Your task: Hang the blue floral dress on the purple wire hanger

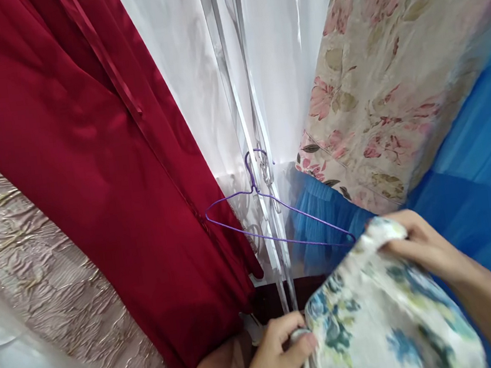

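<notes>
A white garment with blue and green flowers [375, 311] is stretched between both my hands at the lower right. My left hand [276, 352] pinches its lower left edge. My right hand [420, 241] grips its upper edge. A purple wire hanger [270, 205] hangs just above and to the left of the garment, its right tip touching or just behind the cloth near my right hand. The hanger's hook sits among hanging strips of sheer white fabric.
A dark red satin garment [90, 142] hangs at the left. Sheer white fabric [196, 65] hangs in the middle. A pink floral cloth [392, 73] and blue tulle [484, 180] fill the right. A beige textured cloth [39, 278] lies lower left.
</notes>
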Motion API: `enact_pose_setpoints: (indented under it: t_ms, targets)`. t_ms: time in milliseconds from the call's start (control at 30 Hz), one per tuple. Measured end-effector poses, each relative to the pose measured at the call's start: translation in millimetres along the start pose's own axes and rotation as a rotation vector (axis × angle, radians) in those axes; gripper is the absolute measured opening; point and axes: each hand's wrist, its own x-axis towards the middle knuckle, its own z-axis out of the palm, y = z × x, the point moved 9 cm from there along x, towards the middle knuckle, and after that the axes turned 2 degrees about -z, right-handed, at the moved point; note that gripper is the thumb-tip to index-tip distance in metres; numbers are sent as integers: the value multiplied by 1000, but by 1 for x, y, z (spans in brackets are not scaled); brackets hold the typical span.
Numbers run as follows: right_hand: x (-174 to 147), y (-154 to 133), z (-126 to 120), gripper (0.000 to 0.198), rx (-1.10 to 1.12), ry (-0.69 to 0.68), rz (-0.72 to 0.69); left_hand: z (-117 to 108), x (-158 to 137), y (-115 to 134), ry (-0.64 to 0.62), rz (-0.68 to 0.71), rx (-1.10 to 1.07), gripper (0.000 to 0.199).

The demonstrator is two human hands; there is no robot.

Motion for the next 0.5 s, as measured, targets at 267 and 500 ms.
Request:
enact_pose_setpoints:
  t_ms: [267, 500]
  targets:
    - [120, 32, 56, 25, 386, 62, 152, -58, -6, 47, 325, 135, 175, 32]
    - [101, 40, 91, 34, 540, -135, 259, -116, -18, 11, 409, 110, 251, 28]
